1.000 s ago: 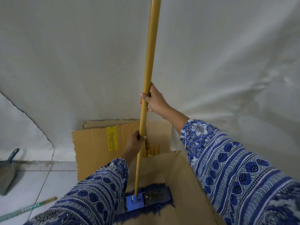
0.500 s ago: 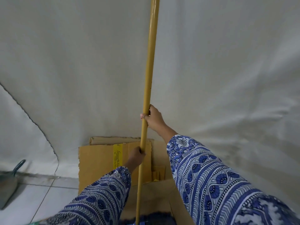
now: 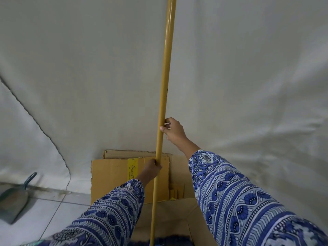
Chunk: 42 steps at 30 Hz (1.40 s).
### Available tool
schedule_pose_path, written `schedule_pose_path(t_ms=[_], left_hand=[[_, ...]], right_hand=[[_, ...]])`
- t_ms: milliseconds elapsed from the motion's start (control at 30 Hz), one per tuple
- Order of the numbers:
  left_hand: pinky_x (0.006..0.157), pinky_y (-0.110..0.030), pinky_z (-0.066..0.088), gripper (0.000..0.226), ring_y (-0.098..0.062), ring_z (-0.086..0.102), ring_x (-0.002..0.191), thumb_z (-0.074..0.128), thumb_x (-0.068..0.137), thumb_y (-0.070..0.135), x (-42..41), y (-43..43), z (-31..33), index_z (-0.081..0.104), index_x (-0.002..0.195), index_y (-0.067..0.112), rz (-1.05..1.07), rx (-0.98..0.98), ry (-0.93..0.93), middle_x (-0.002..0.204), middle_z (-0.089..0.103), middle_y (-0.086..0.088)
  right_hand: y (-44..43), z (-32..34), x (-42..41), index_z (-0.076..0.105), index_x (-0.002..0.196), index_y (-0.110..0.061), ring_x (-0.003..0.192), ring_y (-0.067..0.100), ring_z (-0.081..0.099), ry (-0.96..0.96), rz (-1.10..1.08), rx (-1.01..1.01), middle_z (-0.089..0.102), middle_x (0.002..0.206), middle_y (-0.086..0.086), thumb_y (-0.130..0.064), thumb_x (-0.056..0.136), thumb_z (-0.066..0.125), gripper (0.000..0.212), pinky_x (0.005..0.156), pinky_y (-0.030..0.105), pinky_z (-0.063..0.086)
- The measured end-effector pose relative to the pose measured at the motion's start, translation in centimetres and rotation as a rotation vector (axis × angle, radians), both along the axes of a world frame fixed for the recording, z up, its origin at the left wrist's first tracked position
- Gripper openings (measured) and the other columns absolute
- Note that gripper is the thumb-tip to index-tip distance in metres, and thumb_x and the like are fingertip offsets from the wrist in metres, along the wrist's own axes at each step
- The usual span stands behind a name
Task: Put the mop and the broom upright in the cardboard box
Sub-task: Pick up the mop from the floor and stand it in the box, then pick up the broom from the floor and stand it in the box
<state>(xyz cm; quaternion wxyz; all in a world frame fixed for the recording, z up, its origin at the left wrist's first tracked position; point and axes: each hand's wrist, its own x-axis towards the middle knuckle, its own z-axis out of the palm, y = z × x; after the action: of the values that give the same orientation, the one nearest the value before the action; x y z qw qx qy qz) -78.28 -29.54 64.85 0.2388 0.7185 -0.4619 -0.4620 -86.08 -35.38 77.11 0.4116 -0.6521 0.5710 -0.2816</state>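
Note:
The mop's long yellow handle (image 3: 164, 82) stands nearly upright in the middle of the view, leaning slightly right toward the top. Its dark blue fringed head (image 3: 170, 241) just shows at the bottom edge, down inside the brown cardboard box (image 3: 170, 215). My left hand (image 3: 150, 170) is wrapped around the handle low down, level with the box's raised back flap (image 3: 110, 176). My right hand (image 3: 173, 131) grips the handle higher up from the right side. The broom is not visible.
A white cloth backdrop (image 3: 239, 77) hangs right behind the box. A grey-green dustpan (image 3: 15, 199) lies on the white tiled floor (image 3: 49, 215) at the left. A green patterned scrap (image 3: 35, 243) shows at the bottom-left edge.
The view has tilted upward, so the box and mop head sank to the bottom edge. Both hands kept their grip on the handle, which stays upright in the box.

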Motion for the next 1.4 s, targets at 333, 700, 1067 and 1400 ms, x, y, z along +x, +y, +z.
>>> schedule_pose_path(t_ms=[333,700,1067,1400], left_hand=[[0.097,-0.043,0.045,0.044,-0.034,0.051,0.118,0.047,0.093,0.015,-0.2,1.8,3.5,0.037,0.134,0.003,0.036,-0.082,0.051,0.132,0.051,-0.021],[0.103,-0.042,0.04,0.046,-0.03,0.04,0.13,0.047,0.094,0.025,8.6,9.6,4.7,0.039,0.135,0.006,0.111,-0.063,-0.02,0.144,0.04,-0.015],[0.103,-0.03,0.036,0.028,-0.027,0.048,0.126,0.053,0.091,0.017,40.8,30.5,7.1,0.062,0.11,0.001,0.409,-0.118,-0.167,0.128,0.058,-0.016],[0.091,-0.032,0.045,0.025,-0.031,0.057,0.109,0.049,0.091,0.011,60.9,36.6,3.7,0.062,0.109,-0.001,0.433,-0.007,-0.262,0.119,0.062,-0.019]], right_hand=[[2.0,1.6,-3.4,0.05,0.122,-0.005,0.112,0.029,0.058,-0.009,0.001,-0.026,0.061,0.121,0.017,-0.014,0.09,0.053,0.034,0.092,0.04,0.048],[6.7,1.3,0.7,0.056,0.089,-0.013,0.077,0.025,0.066,-0.025,-0.147,-0.11,0.067,0.085,0.01,-0.014,0.091,0.048,0.008,0.076,0.043,0.057],[19.9,0.0,28.8,0.054,0.076,-0.006,0.059,0.027,0.061,-0.061,-0.032,-0.083,0.063,0.07,0.015,-0.009,0.09,0.047,0.016,0.072,0.048,0.057],[24.9,-6.7,51.4,0.048,0.067,-0.012,0.06,0.024,0.06,-0.002,0.159,0.081,0.06,0.066,0.009,-0.009,0.092,0.046,0.025,0.067,0.044,0.057]])
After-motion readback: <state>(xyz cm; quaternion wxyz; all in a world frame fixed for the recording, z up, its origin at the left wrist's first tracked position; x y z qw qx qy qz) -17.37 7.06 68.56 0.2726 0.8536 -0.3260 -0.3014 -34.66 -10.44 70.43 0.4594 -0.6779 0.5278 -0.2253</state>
